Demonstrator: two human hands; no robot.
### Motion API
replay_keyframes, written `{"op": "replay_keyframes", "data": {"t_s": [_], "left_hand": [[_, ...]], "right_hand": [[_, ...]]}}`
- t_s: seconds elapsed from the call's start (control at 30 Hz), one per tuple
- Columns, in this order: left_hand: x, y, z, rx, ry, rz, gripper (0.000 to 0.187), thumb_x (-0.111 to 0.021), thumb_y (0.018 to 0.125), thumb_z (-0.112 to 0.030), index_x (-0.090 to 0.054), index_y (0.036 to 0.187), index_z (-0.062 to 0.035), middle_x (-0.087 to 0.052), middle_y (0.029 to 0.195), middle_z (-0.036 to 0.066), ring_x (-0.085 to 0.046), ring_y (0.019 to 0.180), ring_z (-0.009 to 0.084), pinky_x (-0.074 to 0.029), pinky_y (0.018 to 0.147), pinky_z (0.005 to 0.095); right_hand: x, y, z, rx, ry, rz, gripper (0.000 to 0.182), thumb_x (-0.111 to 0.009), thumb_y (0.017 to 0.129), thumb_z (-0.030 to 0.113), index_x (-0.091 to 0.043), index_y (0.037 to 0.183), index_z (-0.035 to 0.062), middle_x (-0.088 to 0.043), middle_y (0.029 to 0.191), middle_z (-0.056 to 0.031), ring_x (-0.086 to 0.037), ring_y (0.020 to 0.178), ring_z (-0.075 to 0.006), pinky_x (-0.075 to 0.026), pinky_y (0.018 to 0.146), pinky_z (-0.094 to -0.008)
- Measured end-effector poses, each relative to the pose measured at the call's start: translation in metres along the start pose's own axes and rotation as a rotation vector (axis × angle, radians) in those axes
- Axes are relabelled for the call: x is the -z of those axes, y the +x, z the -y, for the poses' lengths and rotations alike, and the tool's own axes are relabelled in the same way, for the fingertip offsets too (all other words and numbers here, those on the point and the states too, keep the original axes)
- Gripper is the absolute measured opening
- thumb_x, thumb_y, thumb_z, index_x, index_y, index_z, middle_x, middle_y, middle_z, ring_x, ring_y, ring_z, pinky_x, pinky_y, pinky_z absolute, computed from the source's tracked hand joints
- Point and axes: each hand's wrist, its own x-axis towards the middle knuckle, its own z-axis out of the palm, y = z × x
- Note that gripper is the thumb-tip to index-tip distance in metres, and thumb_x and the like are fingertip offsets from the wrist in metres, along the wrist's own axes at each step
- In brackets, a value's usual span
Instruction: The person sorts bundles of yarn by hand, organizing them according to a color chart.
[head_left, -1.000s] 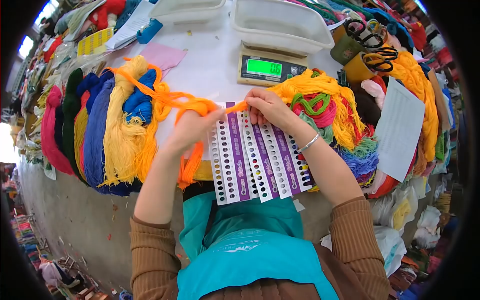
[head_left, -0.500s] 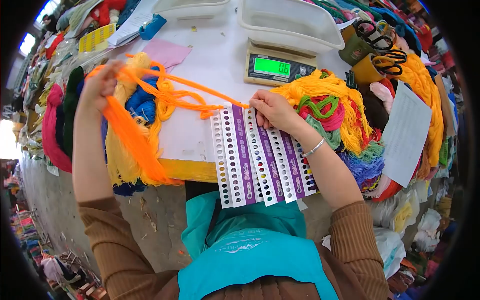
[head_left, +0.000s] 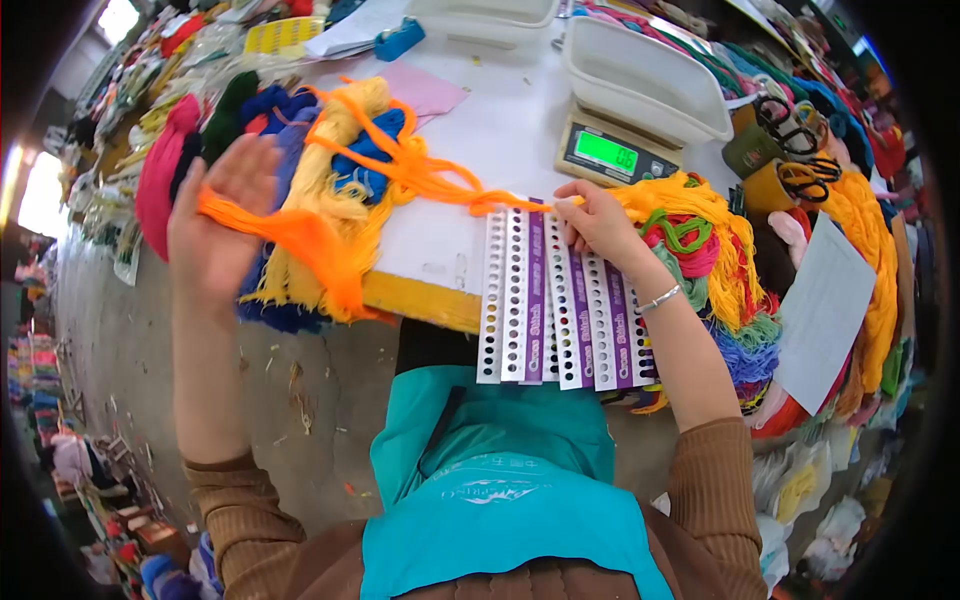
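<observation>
Bright orange embroidery thread (head_left: 420, 175) stretches across the table in loose loops. One end reaches my right hand (head_left: 603, 225), whose fingers are pinched on it at the top of the cards. My left hand (head_left: 218, 255) is raised at the left, palm showing and fingers spread, with a thick orange bundle (head_left: 305, 240) lying against it and hanging over the table edge. Under my right hand is a fan of white and purple punched thread cards (head_left: 537, 300) marked "Cross Stitch", overhanging the front edge. Pale yellow skeins (head_left: 320, 205) and a blue skein (head_left: 372, 160) lie behind the orange thread.
A scale (head_left: 612, 150) with a green display stands behind my right hand, by a white plastic bin (head_left: 650, 85). Multicoloured thread (head_left: 710, 230) is heaped at the right, near scissors (head_left: 808, 178) in cups and a paper sheet (head_left: 828, 310). Pink paper (head_left: 425, 88) lies at the back.
My left hand has gone from closed around the orange thread to spread, and it sits lower. My right hand stays at the card tops. The whole view has shifted.
</observation>
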Motion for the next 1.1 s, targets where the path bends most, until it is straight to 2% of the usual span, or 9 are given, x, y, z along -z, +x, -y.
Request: {"op": "replay_keyframes", "data": {"t_s": [0.07, 0.27, 0.47, 0.63, 0.77, 0.83, 0.97, 1.03, 1.1], "left_hand": [[-0.041, -0.036, 0.037, -0.013, -0.071, -0.002, 0.059, -0.036, 0.104, -0.039, -0.038, 0.143, 0.0042, -0.043, 0.147, 0.019, -0.038, 0.140, 0.0296, -0.030, 0.114, 0.0426], [-0.082, -0.089, 0.110, 0.055, -0.001, 0.186, 0.062, -0.031, 0.105, -0.043, -0.030, 0.148, 0.0016, -0.031, 0.155, 0.016, -0.029, 0.144, 0.0271, -0.029, 0.114, 0.0422], [-0.087, -0.118, 0.138, 0.143, 0.167, 0.174, 0.064, -0.027, 0.106, -0.044, -0.028, 0.148, 0.0047, -0.043, 0.143, 0.012, -0.044, 0.130, 0.0209, -0.036, 0.109, 0.0349], [-0.058, -0.128, 0.147, 0.300, -0.046, 0.143, 0.064, -0.027, 0.106, -0.047, -0.040, 0.141, 0.0046, -0.057, 0.128, 0.015, -0.054, 0.117, 0.0214, -0.042, 0.102, 0.0365], [-0.052, -0.129, 0.153, 0.292, -0.070, 0.213, 0.061, -0.027, 0.106, -0.045, -0.046, 0.134, 0.0045, -0.061, 0.116, 0.014, -0.059, 0.106, 0.0214, -0.045, 0.099, 0.0372], [-0.062, -0.131, 0.154, 0.220, -0.057, -0.073, 0.050, -0.036, 0.105, -0.036, -0.049, 0.132, 0.0046, -0.062, 0.108, 0.012, -0.059, 0.098, 0.0191, -0.049, 0.089, 0.0348], [-0.050, -0.132, 0.168, 0.135, 0.028, -0.205, 0.046, -0.046, 0.101, -0.027, -0.047, 0.134, 0.0053, -0.061, 0.116, 0.015, -0.062, 0.096, 0.0189, -0.050, 0.086, 0.0344], [-0.040, -0.131, 0.172, 0.075, 0.106, -0.119, 0.040, -0.059, 0.094, -0.010, -0.050, 0.131, 0.0044, -0.062, 0.100, 0.006, -0.054, 0.077, 0.0084, -0.044, 0.069, 0.0226], [-0.038, -0.131, 0.174, 0.062, 0.161, -0.123, 0.042, -0.061, 0.092, -0.007, -0.050, 0.131, 0.0039, -0.062, 0.097, 0.003, -0.052, 0.074, 0.0060, -0.043, 0.067, 0.0207]], "right_hand": [[-0.019, -0.014, 0.022, 0.107, 0.011, -0.076, 0.022, -0.061, 0.092, 0.016, -0.061, 0.109, 0.0020, -0.064, 0.070, -0.0047, -0.059, 0.061, -0.0089, -0.049, 0.056, -0.0235], [-0.095, -0.112, 0.122, 0.489, 0.246, 0.233, 0.015, -0.065, 0.091, 0.008, -0.064, 0.104, 0.0016, -0.063, 0.088, 0.0020, -0.058, 0.077, -0.0033, -0.048, 0.066, -0.0183], [-0.138, -0.140, 0.109, 0.257, 0.568, 0.237, 0.010, -0.065, 0.091, 0.006, -0.063, 0.098, -0.0004, -0.062, 0.088, -0.0013, -0.058, 0.072, -0.0048, -0.046, 0.062, -0.0184], [-0.140, -0.150, 0.100, 0.022, 1.035, 0.357, 0.011, -0.053, 0.097, 0.011, -0.056, 0.101, 0.0015, -0.064, 0.078, -0.0040, -0.053, 0.051, -0.0066, -0.032, 0.041, -0.0172], [-0.146, -0.149, 0.087, 0.026, 1.011, 0.339, 0.008, -0.054, 0.096, 0.009, -0.055, 0.098, 0.0020, -0.062, 0.074, -0.0040, -0.050, 0.050, -0.0056, -0.033, 0.042, -0.0175], [-0.151, -0.148, 0.080, 0.117, 0.799, 0.236, 0.007, -0.055, 0.096, 0.009, -0.054, 0.095, 0.0026, -0.060, 0.070, -0.0035, -0.048, 0.049, -0.0049, -0.035, 0.043, -0.0178], [-0.156, -0.148, 0.068, 0.161, 0.684, 0.173, 0.005, -0.056, 0.096, 0.008, -0.054, 0.094, 0.0031, -0.058, 0.068, -0.0030, -0.046, 0.049, -0.0049, -0.033, 0.044, -0.0181], [-0.156, -0.149, 0.065, 0.150, 0.644, 0.158, 0.006, -0.056, 0.096, 0.008, -0.054, 0.094, 0.0026, -0.058, 0.068, -0.0026, -0.046, 0.049, -0.0047, -0.034, 0.045, -0.0182], [-0.157, -0.148, 0.063, 0.136, 0.638, 0.154, 0.006, -0.056, 0.096, 0.008, -0.054, 0.093, 0.0026, -0.058, 0.068, -0.0026, -0.046, 0.049, -0.0047, -0.034, 0.044, -0.0183]]}}
